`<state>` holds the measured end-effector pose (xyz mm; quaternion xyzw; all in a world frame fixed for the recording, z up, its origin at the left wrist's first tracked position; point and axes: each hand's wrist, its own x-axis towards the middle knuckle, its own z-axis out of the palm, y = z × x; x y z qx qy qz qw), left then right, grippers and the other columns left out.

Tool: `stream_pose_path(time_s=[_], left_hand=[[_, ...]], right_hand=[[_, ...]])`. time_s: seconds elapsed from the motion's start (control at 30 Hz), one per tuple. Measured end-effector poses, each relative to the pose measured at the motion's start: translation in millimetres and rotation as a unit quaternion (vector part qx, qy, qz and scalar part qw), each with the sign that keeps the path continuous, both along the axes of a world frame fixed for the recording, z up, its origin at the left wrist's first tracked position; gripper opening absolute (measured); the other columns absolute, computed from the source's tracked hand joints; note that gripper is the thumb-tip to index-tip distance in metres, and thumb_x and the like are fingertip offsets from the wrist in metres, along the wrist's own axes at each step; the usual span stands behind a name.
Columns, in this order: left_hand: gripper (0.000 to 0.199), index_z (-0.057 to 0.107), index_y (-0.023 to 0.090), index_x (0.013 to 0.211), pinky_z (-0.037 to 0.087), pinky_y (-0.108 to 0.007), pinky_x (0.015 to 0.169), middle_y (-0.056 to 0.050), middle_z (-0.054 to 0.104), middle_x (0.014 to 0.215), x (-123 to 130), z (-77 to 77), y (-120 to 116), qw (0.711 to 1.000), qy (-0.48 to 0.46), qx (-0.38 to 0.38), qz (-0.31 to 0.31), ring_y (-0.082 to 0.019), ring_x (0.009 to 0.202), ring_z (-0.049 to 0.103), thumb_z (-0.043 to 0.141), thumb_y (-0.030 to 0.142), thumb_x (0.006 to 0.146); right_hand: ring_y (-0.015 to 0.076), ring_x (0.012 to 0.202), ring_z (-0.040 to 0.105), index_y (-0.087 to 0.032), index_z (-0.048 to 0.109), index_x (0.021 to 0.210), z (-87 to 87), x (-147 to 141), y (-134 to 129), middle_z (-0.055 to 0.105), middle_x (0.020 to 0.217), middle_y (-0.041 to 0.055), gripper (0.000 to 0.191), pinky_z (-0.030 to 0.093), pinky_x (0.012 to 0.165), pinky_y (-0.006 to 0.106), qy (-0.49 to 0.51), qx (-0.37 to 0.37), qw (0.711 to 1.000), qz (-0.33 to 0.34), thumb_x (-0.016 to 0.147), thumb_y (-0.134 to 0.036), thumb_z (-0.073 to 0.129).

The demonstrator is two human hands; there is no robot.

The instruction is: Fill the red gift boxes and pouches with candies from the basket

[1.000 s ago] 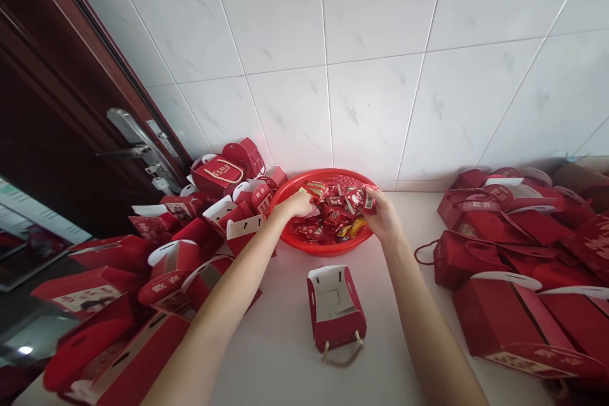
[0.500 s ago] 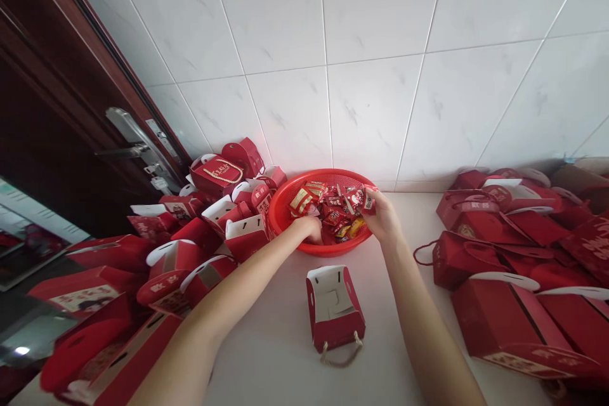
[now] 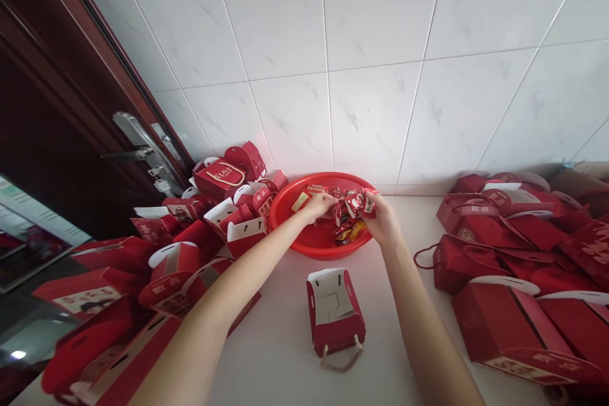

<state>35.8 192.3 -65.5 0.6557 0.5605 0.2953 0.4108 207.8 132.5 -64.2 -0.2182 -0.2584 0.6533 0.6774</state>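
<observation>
A red plastic basket point(image 3: 314, 242) holds several wrapped candies point(image 3: 349, 233), mostly red with some yellow. Over its middle, my left hand point(image 3: 320, 207) is closed, its fingertips pinching a red candy packet point(image 3: 338, 210). My right hand point(image 3: 383, 221) is at the basket's right rim, fingers closed around red-and-white candy packets point(image 3: 354, 203); how many it grips is partly hidden. In front of the basket, an open red gift box point(image 3: 337, 335) with a white inside and a rope handle stands on the white table, touched by neither hand.
Many red gift boxes point(image 3: 245, 238) crowd the left side, some open. More red boxes point(image 3: 495, 323) are packed along the right. A white tiled wall point(image 3: 371, 114) rises behind the basket, and a dark door with a metal handle point(image 3: 137, 152) is at the left.
My left hand has risen from the basket's bottom toward my right hand, and now pinches a packet. Bare basket floor shows where it was. My right hand has stayed nearly in place with its packets.
</observation>
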Motion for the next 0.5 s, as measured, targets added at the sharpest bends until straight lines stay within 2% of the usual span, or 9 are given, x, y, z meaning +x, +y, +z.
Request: stream_pose_path(time_s=[0.1,0.2,0.27,0.33,0.4,0.5], left_hand=[[0.022,0.065,0.017,0.105,0.056,-0.029,0.068,-0.003,0.069,0.087,0,10.4,0,0.997,0.071,0.028,0.006,-0.018,0.079,0.068,0.063,0.036,0.093],[0.024,0.067,0.021,0.101,0.054,-0.031,0.081,-0.007,0.072,0.101,-6,21.7,-5,0.986,0.149,0.076,-0.009,-0.026,0.104,0.066,0.073,0.03,0.08],[0.019,0.069,0.02,0.093,0.051,-0.032,0.087,-0.011,0.072,0.107,-11,27.0,-11,0.975,0.199,0.09,-0.038,-0.031,0.114,0.062,0.073,0.024,0.075],[0.008,0.07,0.019,0.081,0.051,-0.033,0.085,-0.012,0.074,0.098,-13,28.6,-18,0.963,0.246,0.07,-0.089,-0.032,0.107,0.065,0.07,0.023,0.073],[0.006,0.071,0.02,0.074,0.052,-0.03,0.077,-0.008,0.075,0.082,-12,26.0,-25,0.946,0.282,0.017,-0.162,-0.027,0.089,0.069,0.07,0.024,0.071],[0.019,0.077,0.022,0.087,0.053,-0.026,0.069,0.0,0.075,0.074,-5,16.9,-32,0.919,0.294,-0.059,-0.257,-0.02,0.073,0.069,0.068,0.025,0.071]], right_hand=[[0.0149,0.073,0.068,-0.021,0.074,0.076,0.4,1,0,0.076,0.08,-0.0008,0.011,0.058,0.065,0.025,-0.001,-0.003,1.0,0.003,0.07,-0.019,0.083],[0.015,0.073,0.068,-0.021,0.074,0.076,-0.3,1,1,0.076,0.078,-0.0007,0.011,0.058,0.065,0.025,0.0,-0.013,1.0,0.003,0.07,-0.018,0.082],[0.0151,0.073,0.069,-0.021,0.074,0.076,-1.2,2,2,0.076,0.078,-0.0007,0.011,0.058,0.064,0.025,0.003,-0.017,1.0,0.002,0.07,-0.018,0.082],[0.0155,0.074,0.069,-0.021,0.074,0.077,-2.2,1,3,0.076,0.079,-0.0003,0.012,0.058,0.065,0.025,0.006,-0.019,1.0,0.001,0.07,-0.018,0.083],[0.0152,0.074,0.069,-0.02,0.074,0.077,-2.9,1,4,0.076,0.079,0.0,0.013,0.058,0.066,0.025,0.01,-0.019,1.0,-0.001,0.069,-0.018,0.083],[0.0149,0.074,0.07,-0.019,0.073,0.077,-3.1,0,5,0.077,0.08,-0.0001,0.013,0.058,0.068,0.025,0.017,-0.02,1.0,-0.003,0.069,-0.018,0.083]])
